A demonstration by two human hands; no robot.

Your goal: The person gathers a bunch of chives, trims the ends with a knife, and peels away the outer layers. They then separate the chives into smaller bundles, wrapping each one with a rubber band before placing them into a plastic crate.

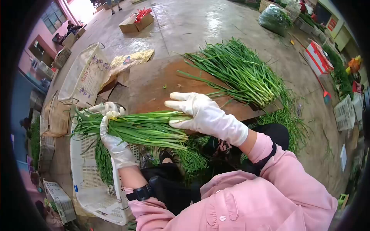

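Note:
A bunch of garlic chives [148, 127] lies sideways in front of me, leaves to the left and pale stem ends to the right. My left hand [115, 144], in a white glove, is wrapped round its leafy end. At the stem ends my right hand [206, 115], gloved too, has its fingers stretched apart, the thumb overlapping the upper stems. Beyond it a larger pile of garlic chives [243, 71] rests on a brown wooden board [154, 82]. Under my left hand a white plastic basket [83, 181] holds more green leaves.
Loose green trimmings [192, 163] lie round my feet and by the board's right side. A second white basket [86, 75] stands back left. Further off are a cardboard box [135, 25] with red contents, a stuffed plastic bag [273, 20] and a red-and-white box [319, 57].

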